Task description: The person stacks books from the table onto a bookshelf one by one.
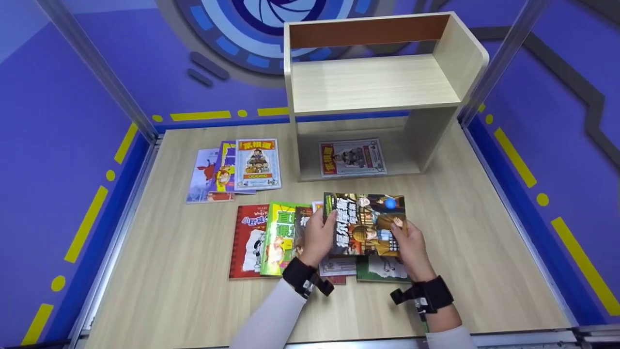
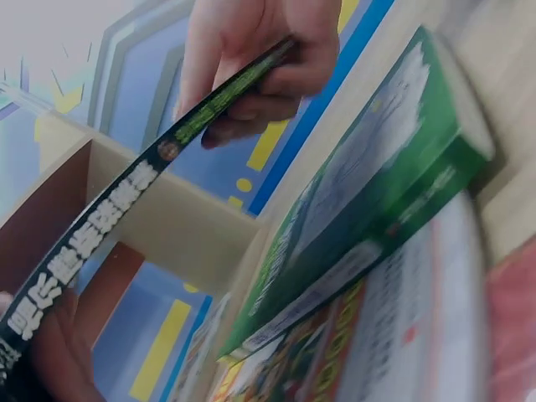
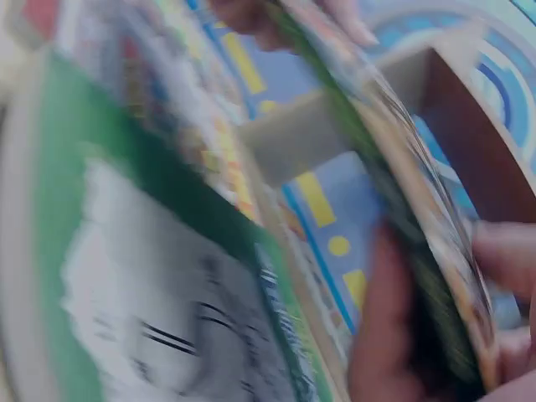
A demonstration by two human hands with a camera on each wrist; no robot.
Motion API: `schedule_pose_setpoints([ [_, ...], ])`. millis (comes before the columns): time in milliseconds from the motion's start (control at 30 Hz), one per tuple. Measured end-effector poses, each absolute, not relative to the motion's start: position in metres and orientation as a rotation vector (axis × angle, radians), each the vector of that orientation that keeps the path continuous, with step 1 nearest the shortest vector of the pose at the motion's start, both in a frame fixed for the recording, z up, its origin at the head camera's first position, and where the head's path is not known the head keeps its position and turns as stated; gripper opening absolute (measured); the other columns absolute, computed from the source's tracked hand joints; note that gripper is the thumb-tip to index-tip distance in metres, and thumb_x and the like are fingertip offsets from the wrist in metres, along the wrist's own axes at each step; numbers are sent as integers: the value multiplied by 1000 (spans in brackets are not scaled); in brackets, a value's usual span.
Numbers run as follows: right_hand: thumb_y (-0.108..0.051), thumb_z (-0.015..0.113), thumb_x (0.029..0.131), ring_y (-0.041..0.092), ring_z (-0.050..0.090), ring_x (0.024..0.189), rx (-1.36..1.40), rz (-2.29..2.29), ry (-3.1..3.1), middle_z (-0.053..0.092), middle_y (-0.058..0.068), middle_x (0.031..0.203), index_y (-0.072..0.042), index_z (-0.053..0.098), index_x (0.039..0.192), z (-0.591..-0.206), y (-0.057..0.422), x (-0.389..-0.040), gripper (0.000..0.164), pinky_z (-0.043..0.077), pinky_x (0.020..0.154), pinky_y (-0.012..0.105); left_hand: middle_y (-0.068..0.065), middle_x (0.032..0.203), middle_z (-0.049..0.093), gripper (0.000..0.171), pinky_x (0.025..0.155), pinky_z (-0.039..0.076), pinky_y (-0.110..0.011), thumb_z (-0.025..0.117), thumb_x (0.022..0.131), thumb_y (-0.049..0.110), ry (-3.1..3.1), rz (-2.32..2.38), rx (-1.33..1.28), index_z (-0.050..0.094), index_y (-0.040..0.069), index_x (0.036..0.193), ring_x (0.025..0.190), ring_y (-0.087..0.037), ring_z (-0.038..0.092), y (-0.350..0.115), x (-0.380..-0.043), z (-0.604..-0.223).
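Note:
A dark comic-style book point(image 1: 370, 225) with a colourful illustrated cover is held sideways above the table books. My left hand point(image 1: 319, 237) grips its left edge, thumb on the cover. At the opposite edge, my right hand point(image 1: 412, 249) pinches it between thumb and fingers. White characters run along its black spine point(image 2: 92, 226) in the left wrist view. Beneath it lies a green book point(image 1: 382, 269), partly hidden, its pale cover drawing point(image 3: 167, 293) blurred in the right wrist view. Left of it, a red book point(image 1: 248, 242) and a bright green book point(image 1: 276, 237) overlap in a row.
Behind the hands stands a two-level wooden shelf point(image 1: 378, 85); one book point(image 1: 351, 157) lies flat on its lower level. Several thin books, including a white-bordered one point(image 1: 257, 165), overlap at the back left. Blue panels point(image 1: 72, 121) enclose the table point(image 1: 169, 291).

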State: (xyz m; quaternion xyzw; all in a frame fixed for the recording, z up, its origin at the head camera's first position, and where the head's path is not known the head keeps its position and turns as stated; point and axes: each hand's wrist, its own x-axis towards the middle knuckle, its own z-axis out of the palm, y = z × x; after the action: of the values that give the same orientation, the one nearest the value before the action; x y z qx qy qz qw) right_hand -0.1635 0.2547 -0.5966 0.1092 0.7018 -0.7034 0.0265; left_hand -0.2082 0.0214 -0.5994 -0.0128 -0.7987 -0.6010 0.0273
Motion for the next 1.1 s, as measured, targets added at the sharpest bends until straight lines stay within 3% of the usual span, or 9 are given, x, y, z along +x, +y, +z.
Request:
schedule_pose_setpoints([
  [133, -38, 48, 97, 9, 36, 50, 364, -1920, 2553, 37, 1, 69, -5, 49, 101, -603, 248, -162, 34, 34, 46, 25, 6, 58, 34, 25, 47, 33, -24, 51, 95, 28, -2453, -1895, 54, 46, 15, 74, 49, -9, 34, 24, -206, -599],
  [267, -39, 48, 97, 10, 33, 47, 374, -1788, 2751, 32, 2, 65, -6, 41, 88, -604, 249, -162, 35, 31, 45, 26, 6, 59, 39, 4, 47, 35, -25, 54, 87, 15, -2414, -1872, 74, 55, 12, 85, 47, -9, 36, 24, -209, -597],
  [400, -39, 53, 95, 17, 37, 46, 405, -1748, 2851, 41, 6, 72, -7, 47, 100, -602, 252, -167, 33, 34, 43, 29, 3, 71, 58, 31, 52, 44, -25, 63, 83, 17, -2387, -1831, 82, 62, 11, 114, 54, -7, 51, 21, -212, -597],
  [533, -31, 61, 91, 24, 61, 84, 456, -1755, 2920, 59, 12, 111, -12, 48, 132, -602, 254, -171, 47, 50, 65, 36, -2, 98, 71, 42, 69, 54, -22, 71, 80, 21, -2392, -1774, 99, 64, 13, 120, 80, -8, 67, 19, -215, -598],
  [633, -19, 66, 88, 26, 51, 122, 425, -1855, 2927, 52, 14, 136, -9, 44, 139, -602, 254, -175, 57, 46, 95, 38, -6, 107, 71, 41, 75, 54, -21, 73, 76, 18, -2370, -1741, 104, 67, 14, 117, 89, -12, 69, 19, -218, -598],
  [767, -7, 66, 87, 26, 41, 133, 310, -1995, 2874, 43, 17, 143, -2, 45, 138, -594, 250, -176, 55, 38, 104, 30, -7, 106, 71, 35, 74, 53, -18, 75, 77, 18, -2369, -1705, 93, 70, 13, 112, 89, -12, 70, 17, -223, -596],
  [900, -8, 66, 87, 22, 31, 139, 155, -2048, 2732, 34, 17, 149, 1, 44, 137, -594, 253, -179, 56, 32, 105, 18, -9, 112, 69, 36, 79, 52, -18, 74, 78, 16, -2397, -1800, 80, 69, 9, 113, 97, -14, 68, 11, -228, -593],
  [1000, -16, 71, 84, 20, 21, 143, -1, -2016, 2577, 22, 13, 155, -1, 38, 141, -599, 262, -183, 68, 28, 106, 13, -14, 120, 64, 47, 85, 52, -22, 77, 75, 11, -2400, -1938, 79, 63, 4, 119, 106, -22, 65, 6, -231, -591],
  [1100, -19, 78, 77, 24, 15, 144, -119, -1863, 2492, 9, 10, 158, -5, 30, 146, -595, 270, -186, 86, 32, 105, 17, -15, 131, 56, 71, 94, 48, -27, 83, 67, 15, -2484, -1965, 23, 53, 2, 130, 118, -25, 57, 0, -235, -591],
])
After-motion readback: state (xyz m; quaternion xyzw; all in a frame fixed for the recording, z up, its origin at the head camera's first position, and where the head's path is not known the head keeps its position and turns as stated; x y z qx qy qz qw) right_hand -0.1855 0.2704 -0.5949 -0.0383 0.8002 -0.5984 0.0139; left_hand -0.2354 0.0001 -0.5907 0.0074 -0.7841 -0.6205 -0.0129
